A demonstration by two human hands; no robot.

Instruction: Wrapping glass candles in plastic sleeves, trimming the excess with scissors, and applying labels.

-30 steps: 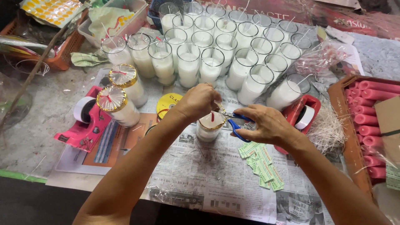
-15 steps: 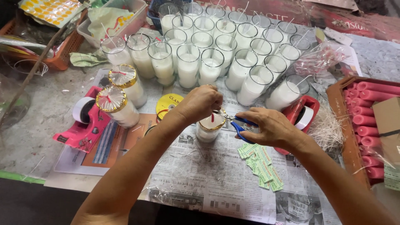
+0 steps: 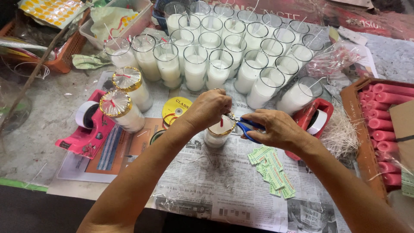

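From the head camera I am seeing the left hand [image 3: 210, 108] pinching closed over the top of a glass candle jar [image 3: 217, 133] that is standing on the newspaper [image 3: 215, 181] in the middle of the table. The right hand [image 3: 276, 128] is gripping blue-handled scissors [image 3: 246, 126], their blades reaching in at the jar's gold-rimmed top, beside the red wick.

I am judging the work barely begun: two covered jars [image 3: 123, 101] are standing finished at the left by the pink tape dispenser [image 3: 88, 125], while a large cluster of uncovered white candle jars [image 3: 228, 56] is waiting behind. Green labels [image 3: 271, 170] are lying unused near the right wrist.

Against the earlier frames, the left hand is sitting a little further right over the jar, and the scissors are pushing closer in; the jar itself is staying put.
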